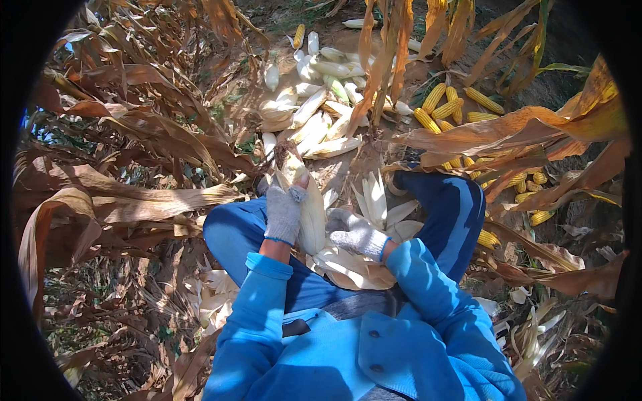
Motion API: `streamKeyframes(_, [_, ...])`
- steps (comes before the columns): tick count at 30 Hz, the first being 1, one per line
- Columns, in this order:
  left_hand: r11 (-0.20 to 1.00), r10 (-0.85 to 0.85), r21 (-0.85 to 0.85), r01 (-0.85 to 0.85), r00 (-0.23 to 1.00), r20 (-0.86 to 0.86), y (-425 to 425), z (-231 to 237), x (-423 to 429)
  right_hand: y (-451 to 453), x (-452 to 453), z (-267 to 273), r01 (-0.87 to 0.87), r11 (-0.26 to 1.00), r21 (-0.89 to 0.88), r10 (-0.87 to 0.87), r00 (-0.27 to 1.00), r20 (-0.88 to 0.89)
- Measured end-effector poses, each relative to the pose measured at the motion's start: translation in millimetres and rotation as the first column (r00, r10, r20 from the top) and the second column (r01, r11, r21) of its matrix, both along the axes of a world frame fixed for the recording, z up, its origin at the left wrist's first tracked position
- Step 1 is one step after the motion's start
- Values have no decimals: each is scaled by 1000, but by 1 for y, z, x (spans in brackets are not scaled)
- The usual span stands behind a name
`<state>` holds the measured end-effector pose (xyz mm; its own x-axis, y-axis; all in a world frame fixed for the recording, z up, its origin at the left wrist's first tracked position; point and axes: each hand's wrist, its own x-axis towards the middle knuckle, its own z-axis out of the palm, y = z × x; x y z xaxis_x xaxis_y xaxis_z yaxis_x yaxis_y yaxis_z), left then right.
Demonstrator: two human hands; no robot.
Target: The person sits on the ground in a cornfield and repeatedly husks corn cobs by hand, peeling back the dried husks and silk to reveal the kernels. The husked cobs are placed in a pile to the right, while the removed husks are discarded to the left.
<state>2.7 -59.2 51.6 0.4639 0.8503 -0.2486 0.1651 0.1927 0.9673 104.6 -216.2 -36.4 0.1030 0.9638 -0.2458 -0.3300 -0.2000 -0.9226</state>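
Observation:
My left hand [283, 208], in a grey knitted glove with the thumb tip showing, grips an ear of corn in its pale husk [314, 220]. The ear points away from me, with dark brown silk [286, 149] at its far tip. My right hand [355, 233], gloved alike, is close to the right side of the ear with its fingers curled. Whether anything is inside those fingers is hidden. Loose stripped husks [353, 270] lie in my lap below both hands, and another opened husk [375, 198] stands between my knees.
Ahead is a heap of unhusked ears [316, 128] on bare soil. Bare yellow cobs [446, 108] lie to the right, partly behind dry corn leaves [501, 128]. Dry stalks and leaves [140, 200] crowd the left. A standing stalk [383, 75] rises between heap and cobs.

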Motion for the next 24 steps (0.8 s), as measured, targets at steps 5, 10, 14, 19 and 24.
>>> streamKeyframes(5, [962, -232, 85, 258, 942, -243, -31, -10, 23, -2, -8, -14, -100, 980, -175, 132, 974, 185])
streamKeyframes(10, [886, -282, 230, 402, 862, -422, -27, -36, 31, -12, 1, -8, 56, 990, -126, -75, 986, -150])
streamKeyframes(14, [992, -108, 35, 120, 963, -247, -32, -52, 30, -10, 3, -14, -1, 986, -166, -6, 999, -45])
streamKeyframes(19, [762, 376, -634, -131, 887, 268, -27, -59, 28, -3, -6, -41, 73, 968, -241, -123, 973, -197])
streamKeyframes(24, [885, 175, -463, -53, 959, 224, -27, -61, 21, 3, -10, -62, 140, 958, -249, -182, 972, -151])
